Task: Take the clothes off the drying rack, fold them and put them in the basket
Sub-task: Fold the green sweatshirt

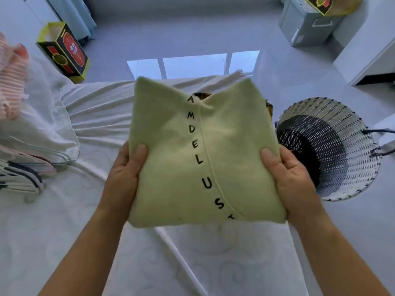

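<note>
Both hands are gripping the folded green sweater (192, 159) by its sides above the bed (64, 231), left hand (121, 178) and right hand (292, 182) with thumbs on top, fingers hidden underneath. The basket (333, 146) is sitting just to the right. My guess is the fold flops open if one side slips. Something brown is peeking out behind the sweater; can't tell what.

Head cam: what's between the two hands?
The folded pale green top. The left hand grips one side, the right hand the other. Shown in the head view.
</note>
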`<action>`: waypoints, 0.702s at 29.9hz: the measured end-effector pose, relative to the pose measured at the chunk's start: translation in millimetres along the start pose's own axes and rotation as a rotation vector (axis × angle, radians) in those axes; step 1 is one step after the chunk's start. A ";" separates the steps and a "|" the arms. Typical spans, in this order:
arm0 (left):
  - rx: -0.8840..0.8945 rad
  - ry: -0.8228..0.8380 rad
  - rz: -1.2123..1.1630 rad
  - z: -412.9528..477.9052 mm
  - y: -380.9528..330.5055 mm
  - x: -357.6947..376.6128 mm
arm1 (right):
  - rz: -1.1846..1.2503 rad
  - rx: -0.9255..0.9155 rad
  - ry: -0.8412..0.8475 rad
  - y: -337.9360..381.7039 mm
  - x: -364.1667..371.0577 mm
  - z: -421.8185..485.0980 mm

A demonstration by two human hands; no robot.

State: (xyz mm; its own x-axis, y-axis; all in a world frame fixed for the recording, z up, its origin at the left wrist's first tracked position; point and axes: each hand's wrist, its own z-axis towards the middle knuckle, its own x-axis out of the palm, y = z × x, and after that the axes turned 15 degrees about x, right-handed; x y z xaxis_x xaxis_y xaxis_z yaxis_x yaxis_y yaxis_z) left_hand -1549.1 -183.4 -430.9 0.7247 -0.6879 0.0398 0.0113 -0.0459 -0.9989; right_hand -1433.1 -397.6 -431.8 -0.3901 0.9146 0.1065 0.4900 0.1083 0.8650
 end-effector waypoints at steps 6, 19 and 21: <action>-0.016 0.189 0.230 102.8 82.4 66.6 | -0.146 0.039 -0.216 -23.4 -35.7 127.1; -0.091 -0.235 0.620 79.7 154.4 139.5 | -0.277 0.102 -0.021 -26.1 -76.0 222.9; -0.178 -0.296 0.656 79.6 153.6 138.7 | -0.483 0.130 -0.057 -29.2 -82.7 226.4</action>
State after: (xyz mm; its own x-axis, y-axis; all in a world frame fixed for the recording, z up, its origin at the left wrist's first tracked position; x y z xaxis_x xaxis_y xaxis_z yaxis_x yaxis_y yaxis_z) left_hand -1392.1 -228.2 -580.8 0.6996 -0.3914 -0.5978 -0.5817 0.1739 -0.7946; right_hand -1238.6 -388.2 -576.9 -0.5546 0.7677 -0.3209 0.3590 0.5687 0.7400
